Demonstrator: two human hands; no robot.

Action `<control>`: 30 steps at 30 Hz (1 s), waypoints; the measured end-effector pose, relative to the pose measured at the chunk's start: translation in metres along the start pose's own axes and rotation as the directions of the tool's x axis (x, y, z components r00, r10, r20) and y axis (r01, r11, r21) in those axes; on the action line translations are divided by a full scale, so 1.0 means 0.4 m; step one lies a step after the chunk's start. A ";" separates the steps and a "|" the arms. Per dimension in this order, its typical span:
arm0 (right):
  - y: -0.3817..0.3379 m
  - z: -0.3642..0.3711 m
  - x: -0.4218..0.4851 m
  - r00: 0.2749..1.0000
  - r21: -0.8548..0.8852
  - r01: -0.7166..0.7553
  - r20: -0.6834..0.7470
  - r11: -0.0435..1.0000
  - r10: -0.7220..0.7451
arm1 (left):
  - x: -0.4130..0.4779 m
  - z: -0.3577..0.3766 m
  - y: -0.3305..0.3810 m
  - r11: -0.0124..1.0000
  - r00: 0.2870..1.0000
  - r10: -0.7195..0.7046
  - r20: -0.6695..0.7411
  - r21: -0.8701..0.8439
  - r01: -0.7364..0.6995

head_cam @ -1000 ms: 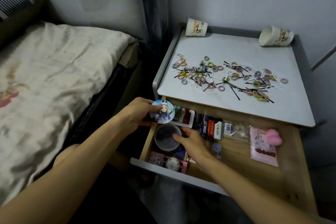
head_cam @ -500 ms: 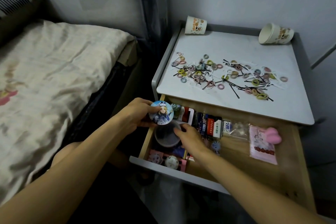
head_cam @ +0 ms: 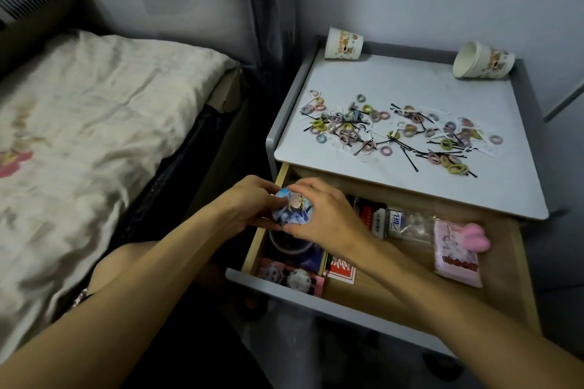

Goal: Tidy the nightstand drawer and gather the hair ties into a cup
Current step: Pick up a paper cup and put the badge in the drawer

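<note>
Between the left hand (head_cam: 243, 210) and right hand (head_cam: 327, 219), pinched at its rim, sits a round printed disc (head_cam: 292, 209), seemingly light, stiff, slick. Beyond the grip, soft hair ties (head_cam: 392, 131) lie scattered.

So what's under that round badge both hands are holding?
Below the badge, held by the left hand and right hand, a round tub with a pale rim sits in the drawer. The hands cover its far rim, and its contents cannot be made out.
</note>
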State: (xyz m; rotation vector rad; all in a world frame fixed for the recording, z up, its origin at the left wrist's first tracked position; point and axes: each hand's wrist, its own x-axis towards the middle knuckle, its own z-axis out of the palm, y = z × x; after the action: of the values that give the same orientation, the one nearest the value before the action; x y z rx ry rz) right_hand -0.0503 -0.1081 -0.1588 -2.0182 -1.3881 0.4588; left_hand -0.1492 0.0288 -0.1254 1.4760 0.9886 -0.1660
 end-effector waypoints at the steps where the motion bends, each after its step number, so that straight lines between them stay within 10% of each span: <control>1: -0.001 -0.003 0.001 1.000 -0.035 0.020 0.004 0.999 -0.020 | 0.000 0.001 0.001 1.000 1.000 0.006 0.001 0.012 -0.006; 10: 0.017 0.052 -0.014 0.993 -0.178 0.017 0.116 0.984 0.004 | 0.029 -0.015 -0.010 0.930 0.927 0.218 -0.306 0.352 -0.103; 30: 0.057 0.066 -0.012 0.992 0.002 -0.059 0.113 0.998 0.059 | 0.027 0.012 0.003 0.910 0.936 0.212 -0.280 0.407 -0.084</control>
State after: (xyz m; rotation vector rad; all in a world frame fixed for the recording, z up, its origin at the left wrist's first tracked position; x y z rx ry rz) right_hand -0.0521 -0.1101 -0.1939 -2.0614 -1.3952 0.6102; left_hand -0.1398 0.0299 -0.1323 1.9854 1.1390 -0.0080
